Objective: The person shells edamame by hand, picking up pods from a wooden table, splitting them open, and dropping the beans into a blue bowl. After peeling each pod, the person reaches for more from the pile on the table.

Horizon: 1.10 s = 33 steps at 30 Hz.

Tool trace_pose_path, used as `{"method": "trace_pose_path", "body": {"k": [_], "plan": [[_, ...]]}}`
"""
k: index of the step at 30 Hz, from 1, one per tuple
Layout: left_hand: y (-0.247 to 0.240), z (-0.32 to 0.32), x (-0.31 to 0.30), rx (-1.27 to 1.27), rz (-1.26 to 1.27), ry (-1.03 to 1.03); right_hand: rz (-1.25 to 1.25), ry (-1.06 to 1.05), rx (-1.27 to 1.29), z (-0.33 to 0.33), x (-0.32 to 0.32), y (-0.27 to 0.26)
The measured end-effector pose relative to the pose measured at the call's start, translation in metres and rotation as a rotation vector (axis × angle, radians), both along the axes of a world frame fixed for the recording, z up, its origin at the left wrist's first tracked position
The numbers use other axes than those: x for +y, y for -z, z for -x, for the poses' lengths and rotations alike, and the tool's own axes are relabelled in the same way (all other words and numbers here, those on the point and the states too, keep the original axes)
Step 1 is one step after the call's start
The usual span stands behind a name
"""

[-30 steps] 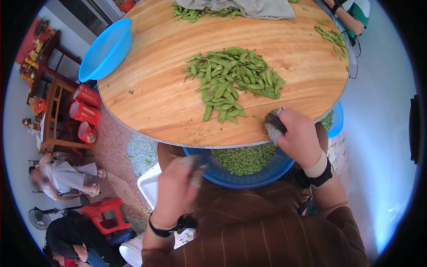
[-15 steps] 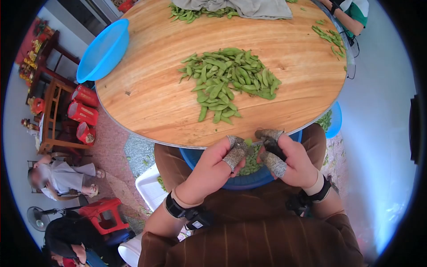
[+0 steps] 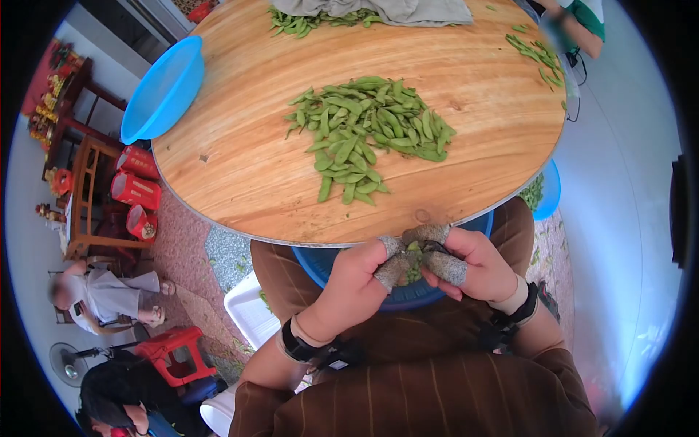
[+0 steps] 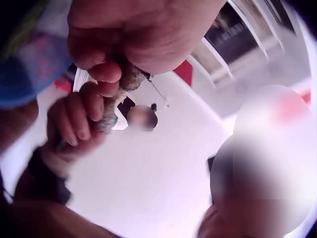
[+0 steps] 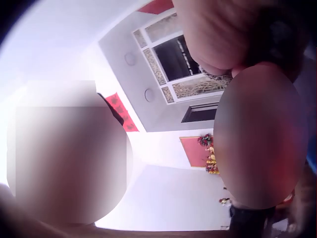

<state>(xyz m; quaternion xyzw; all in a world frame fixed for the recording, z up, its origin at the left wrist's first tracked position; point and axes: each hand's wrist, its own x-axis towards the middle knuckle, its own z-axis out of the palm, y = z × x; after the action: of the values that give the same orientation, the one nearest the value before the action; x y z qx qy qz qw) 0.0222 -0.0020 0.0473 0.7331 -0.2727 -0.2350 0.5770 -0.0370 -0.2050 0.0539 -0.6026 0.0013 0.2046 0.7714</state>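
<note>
Both hands meet over the blue basin (image 3: 313,271) below the table's front edge, thumbs and forefingers wrapped in grey material. Between their fingertips a small green pod (image 3: 413,246) shows, mostly covered. The left hand (image 3: 353,280) pinches it from the left, and the right hand (image 3: 480,266), with something dark along its fingers, from the right. A pile of green pods (image 3: 371,120) lies on the round wooden table (image 3: 240,138). In the left wrist view the left hand (image 4: 143,34) touches the right hand (image 4: 74,119); the pod is hidden there.
A light blue basin (image 3: 164,91) stands at the table's left edge. More pods lie under a grey cloth (image 3: 393,10) and at the far right (image 3: 537,54). Beside the left knee is a white tray (image 3: 251,313); another blue basin (image 3: 551,191) is at the right. People sit around.
The left hand has risen from the lower left and the right hand has left the table edge, so they meet over the basin, now closer together than half a second ago.
</note>
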Motion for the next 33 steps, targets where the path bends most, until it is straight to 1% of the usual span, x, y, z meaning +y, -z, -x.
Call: {"method": "trace_pose_path", "body": {"k": [1, 2, 4, 5, 7, 8, 10, 11, 12, 13, 14, 15, 17, 18, 19, 20, 21, 22, 23, 24, 25, 26, 27, 28, 29, 30, 31, 32, 33], "plan": [[-0.003, 0.002, 0.001, 0.430, 0.091, 0.032, -0.100, -0.033, 0.019, 0.000, 0.000, 0.002], [-0.001, 0.002, 0.002, 0.430, 0.089, 0.033, -0.102, -0.033, 0.019, 0.001, 0.000, 0.004], [0.008, 0.000, 0.004, 1.115, 0.565, 0.138, -0.328, -0.037, 0.127, 0.005, 0.004, 0.008], [0.015, 0.001, 0.005, 1.112, 0.565, 0.138, -0.327, -0.038, 0.125, 0.004, 0.007, 0.016], [0.030, 0.004, 0.005, 1.286, 0.727, 0.148, 0.613, 0.215, -0.831, 0.000, 0.015, 0.032], [0.034, 0.007, 0.006, 1.277, 0.730, 0.151, 0.614, 0.214, -0.841, 0.002, 0.014, 0.029], [0.038, 0.008, 0.007, 1.126, 0.500, -0.012, 0.817, 0.021, -0.733, 0.005, 0.003, 0.019], [0.040, 0.008, 0.010, 1.081, 0.441, 0.028, 0.781, -0.036, -0.611, 0.008, -0.001, 0.022], [0.035, 0.009, 0.012, 1.089, 0.385, 0.062, 0.633, 0.039, -0.568, 0.009, -0.001, 0.021], [0.033, 0.009, 0.015, 1.128, 0.367, 0.068, 0.493, 0.070, -0.454, 0.012, -0.001, 0.028], [0.041, 0.010, 0.017, 1.119, 0.340, 0.099, 0.482, 0.122, -0.485, 0.011, 0.001, 0.024], [0.043, 0.010, 0.016, 1.128, 0.387, 0.172, 0.519, 0.088, -0.485, 0.008, 0.001, 0.022], [0.043, 0.012, 0.014, 1.168, 0.478, 0.201, 0.560, 0.057, -0.504, 0.007, 0.002, 0.026], [0.041, 0.013, 0.014, 1.209, 0.539, 0.216, 0.506, 0.043, -0.526, 0.006, 0.002, 0.031], [0.042, 0.015, 0.015, 1.192, 0.542, 0.220, 0.453, 0.029, -0.543, 0.003, 0.002, 0.032], [0.044, 0.018, 0.016, 1.238, 0.591, 0.292, 0.456, 0.028, -0.553, 0.004, 0.001, 0.028], [0.046, 0.019, 0.017, 1.283, 0.640, 0.366, 0.445, -0.017, -0.558, 0.004, 0.001, 0.021], [0.047, 0.019, 0.018, 1.276, 0.641, 0.368, 0.434, -0.063, -0.559, 0.005, 0.001, 0.016], [0.048, 0.020, 0.018, 1.235, 0.542, 0.335, 0.562, -0.073, -0.599, 0.006, 0.001, 0.018], [0.049, 0.020, 0.019, 1.193, 0.444, 0.301, 0.564, -0.073, -0.602, 0.007, 0.001, 0.017], [0.047, 0.020, 0.019, 1.192, 0.445, 0.302, 0.753, -0.131, -0.643, 0.009, 0.002, 0.016], [0.045, 0.021, 0.018, 1.174, 0.388, 0.256, 0.943, -0.188, -0.680, 0.011, 0.002, 0.016], [0.043, 0.021, 0.017, 1.155, 0.331, 0.212, 0.945, -0.187, -0.680, 0.013, 0.004, 0.016], [0.042, 0.023, 0.018, 1.155, 0.331, 0.214, 0.958, -0.132, -0.724, 0.014, 0.007, 0.016], [0.041, 0.026, 0.018, 1.170, 0.353, 0.160, 0.971, -0.076, -0.769, 0.015, 0.011, 0.015], [0.040, 0.027, 0.018, 1.186, 0.375, 0.105, 0.973, -0.076, -0.768, 0.014, 0.015, 0.013], [0.038, 0.028, 0.022, 1.192, 0.375, 0.105, 0.989, -0.024, -0.837, 0.012, 0.019, 0.008], [0.035, 0.030, 0.031, 1.103, 0.364, -0.006, 1.001, 0.026, -0.897, 0.011, 0.022, 0.006], [0.033, 0.032, 0.042, 1.021, 0.344, -0.118, 0.993, 0.019, -0.873, 0.009, 0.022, 0.006]]}}
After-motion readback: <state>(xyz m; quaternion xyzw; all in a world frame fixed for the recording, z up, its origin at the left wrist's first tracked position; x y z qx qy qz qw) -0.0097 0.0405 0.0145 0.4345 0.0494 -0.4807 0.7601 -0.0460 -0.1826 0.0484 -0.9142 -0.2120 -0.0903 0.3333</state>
